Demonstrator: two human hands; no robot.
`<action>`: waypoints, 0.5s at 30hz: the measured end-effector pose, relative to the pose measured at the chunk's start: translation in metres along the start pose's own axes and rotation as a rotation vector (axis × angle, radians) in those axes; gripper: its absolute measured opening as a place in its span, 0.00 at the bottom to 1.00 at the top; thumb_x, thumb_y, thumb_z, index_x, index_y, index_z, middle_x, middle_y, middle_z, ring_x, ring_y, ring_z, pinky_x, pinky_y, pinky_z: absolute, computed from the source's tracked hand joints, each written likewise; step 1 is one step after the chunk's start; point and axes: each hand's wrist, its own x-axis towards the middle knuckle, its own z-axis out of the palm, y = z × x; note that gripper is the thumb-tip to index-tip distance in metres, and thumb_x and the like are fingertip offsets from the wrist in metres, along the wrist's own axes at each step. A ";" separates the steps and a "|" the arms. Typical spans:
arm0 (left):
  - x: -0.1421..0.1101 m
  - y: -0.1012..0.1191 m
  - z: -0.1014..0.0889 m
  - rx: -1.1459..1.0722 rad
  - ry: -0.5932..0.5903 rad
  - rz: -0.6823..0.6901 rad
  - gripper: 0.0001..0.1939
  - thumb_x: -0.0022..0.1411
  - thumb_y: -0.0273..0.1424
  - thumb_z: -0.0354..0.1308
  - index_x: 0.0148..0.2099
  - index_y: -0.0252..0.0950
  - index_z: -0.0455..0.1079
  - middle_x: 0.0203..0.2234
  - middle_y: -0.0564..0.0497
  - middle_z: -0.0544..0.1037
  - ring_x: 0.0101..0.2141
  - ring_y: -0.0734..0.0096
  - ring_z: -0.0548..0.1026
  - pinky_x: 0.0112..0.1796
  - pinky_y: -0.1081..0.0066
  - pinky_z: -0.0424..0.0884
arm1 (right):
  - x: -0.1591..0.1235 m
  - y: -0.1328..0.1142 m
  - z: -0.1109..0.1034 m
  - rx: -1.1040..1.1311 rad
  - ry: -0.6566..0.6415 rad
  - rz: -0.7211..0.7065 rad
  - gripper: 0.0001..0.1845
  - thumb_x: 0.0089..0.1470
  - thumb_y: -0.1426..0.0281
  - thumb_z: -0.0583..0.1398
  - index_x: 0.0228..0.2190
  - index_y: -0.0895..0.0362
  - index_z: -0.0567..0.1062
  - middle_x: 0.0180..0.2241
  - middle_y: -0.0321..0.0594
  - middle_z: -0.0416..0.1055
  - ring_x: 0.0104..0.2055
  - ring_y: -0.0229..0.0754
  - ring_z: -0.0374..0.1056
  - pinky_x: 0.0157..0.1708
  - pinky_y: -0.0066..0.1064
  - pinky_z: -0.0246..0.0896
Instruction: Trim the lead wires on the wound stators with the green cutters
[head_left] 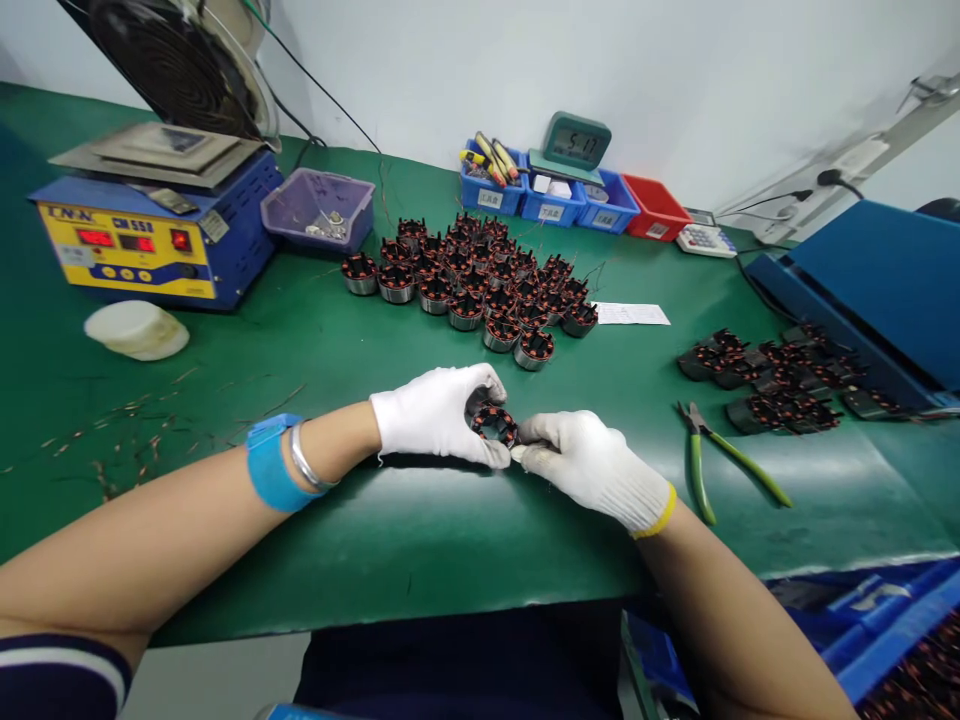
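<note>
near the centre of the frame, the white-gloved left hand [442, 415] grasps a copper-wound ring [495, 411] between curved fingers and thumb, just above the green bench [375, 570], while the right hand [592, 465], also gloved, has its thumb and forefinger brought together at the ring's lower right edge, and i cannot tell whether they pinch the ring or something small beside it. a cluster of similar wound rings [469, 285] stands in the upper middle, and green-handled pliers [698, 424] lie with handles spread at right of centre.
</note>
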 end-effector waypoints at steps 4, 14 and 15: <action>-0.001 0.003 0.002 -0.047 0.081 0.003 0.30 0.44 0.46 0.67 0.47 0.38 0.69 0.38 0.50 0.78 0.38 0.63 0.77 0.39 0.67 0.72 | 0.004 0.001 0.004 0.011 0.031 -0.048 0.14 0.59 0.62 0.54 0.37 0.52 0.78 0.29 0.35 0.74 0.29 0.39 0.65 0.28 0.28 0.48; 0.006 -0.020 -0.025 -0.319 -0.105 0.018 0.15 0.51 0.41 0.63 0.25 0.36 0.66 0.49 0.46 0.77 0.49 0.62 0.76 0.45 0.68 0.72 | 0.010 0.003 0.008 0.194 0.002 -0.055 0.14 0.58 0.63 0.55 0.29 0.55 0.77 0.23 0.34 0.73 0.25 0.36 0.65 0.27 0.26 0.52; 0.007 -0.025 -0.029 -0.284 -0.090 0.022 0.15 0.51 0.40 0.63 0.24 0.36 0.64 0.46 0.46 0.78 0.49 0.62 0.76 0.44 0.68 0.73 | 0.010 0.004 0.008 0.206 -0.001 -0.058 0.14 0.58 0.63 0.55 0.28 0.55 0.76 0.22 0.35 0.73 0.25 0.36 0.65 0.27 0.26 0.52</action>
